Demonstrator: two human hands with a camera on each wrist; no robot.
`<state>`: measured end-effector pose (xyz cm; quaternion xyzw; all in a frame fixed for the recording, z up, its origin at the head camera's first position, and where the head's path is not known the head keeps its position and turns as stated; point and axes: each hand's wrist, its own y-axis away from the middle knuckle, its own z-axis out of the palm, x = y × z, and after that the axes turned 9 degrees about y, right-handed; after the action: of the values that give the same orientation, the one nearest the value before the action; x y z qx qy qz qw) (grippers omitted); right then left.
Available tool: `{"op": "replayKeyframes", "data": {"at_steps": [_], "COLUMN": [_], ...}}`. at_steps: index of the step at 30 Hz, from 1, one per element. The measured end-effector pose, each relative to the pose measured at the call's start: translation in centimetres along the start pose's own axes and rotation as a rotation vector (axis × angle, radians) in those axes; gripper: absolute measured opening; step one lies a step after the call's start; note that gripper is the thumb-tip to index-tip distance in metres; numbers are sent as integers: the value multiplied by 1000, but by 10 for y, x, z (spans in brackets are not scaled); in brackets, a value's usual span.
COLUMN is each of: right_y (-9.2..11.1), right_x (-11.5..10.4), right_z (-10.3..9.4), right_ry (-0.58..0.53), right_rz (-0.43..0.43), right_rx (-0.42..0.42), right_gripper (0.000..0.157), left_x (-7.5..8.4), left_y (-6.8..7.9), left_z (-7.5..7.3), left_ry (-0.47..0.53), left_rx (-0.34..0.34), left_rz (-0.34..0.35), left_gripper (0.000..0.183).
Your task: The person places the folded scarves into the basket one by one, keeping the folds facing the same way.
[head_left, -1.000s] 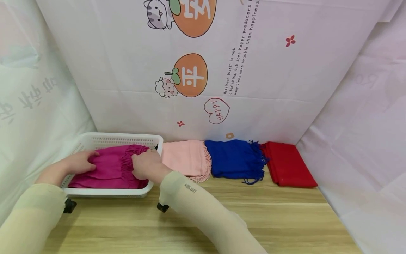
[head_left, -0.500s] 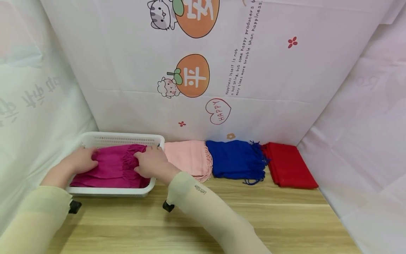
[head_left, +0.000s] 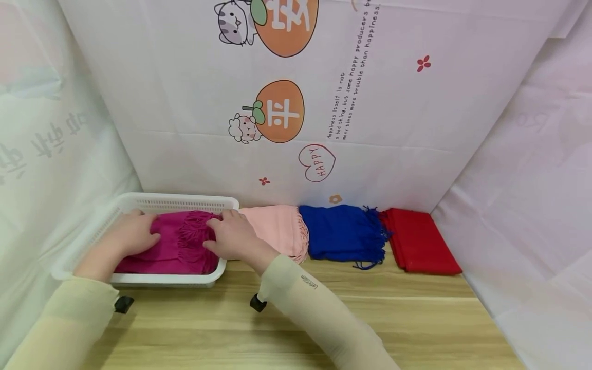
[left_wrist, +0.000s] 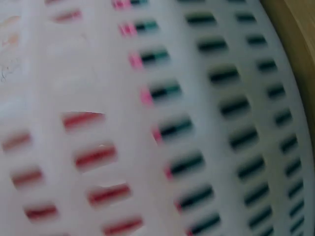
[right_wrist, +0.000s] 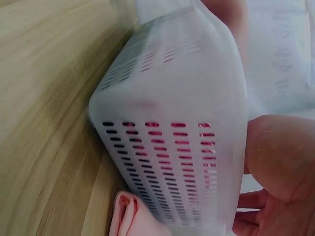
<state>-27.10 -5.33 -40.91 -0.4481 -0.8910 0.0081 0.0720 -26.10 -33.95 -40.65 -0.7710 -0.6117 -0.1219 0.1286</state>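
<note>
A folded magenta fringed scarf (head_left: 173,252) lies in a white slotted plastic basket (head_left: 162,279) at the left of the table. My left hand (head_left: 131,234) rests over the scarf's left part, its thumb apart from the fingers. Over the basket's right end is my right hand (head_left: 235,237), fingers loosely extended beside the scarf's fringe (head_left: 196,231). In the right wrist view, this hand (right_wrist: 283,162) sits at the basket rim (right_wrist: 238,98), and magenta shows through the slots. The basket's slotted wall (left_wrist: 113,78) fills the left wrist view; that hand is out of it.
Right of the basket, a folded pale pink scarf (head_left: 277,228), a blue fringed scarf (head_left: 342,231) and a red folded cloth (head_left: 421,241) stand in a row along the back. A printed white sheet (head_left: 379,113) hangs behind the wooden table (head_left: 305,308).
Both hands have moved to the right: the left farther over the scarf, the right off the fringe toward the basket's right rim. The scarf stays in the basket.
</note>
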Motion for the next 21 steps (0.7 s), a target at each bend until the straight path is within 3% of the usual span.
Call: {"op": "replayKeyframes", "data": {"at_steps": [5,11,21], "right_y": [7,15,39], "right_x": [9,18,39], "right_z": [2,3,7], "right_ry": [-29,-117,-213], "right_rz": [13,50,57], "right_rx": [20,42,126], "right_gripper": [57,55,54], "left_x": [18,43,73], "left_y": [-2,-5,-6], "left_z": [5,12,28], "left_ry": [22,81,95], "left_rx": [29,51,74], "left_rz": [33,20,57], "left_gripper": [65,73,70]}}
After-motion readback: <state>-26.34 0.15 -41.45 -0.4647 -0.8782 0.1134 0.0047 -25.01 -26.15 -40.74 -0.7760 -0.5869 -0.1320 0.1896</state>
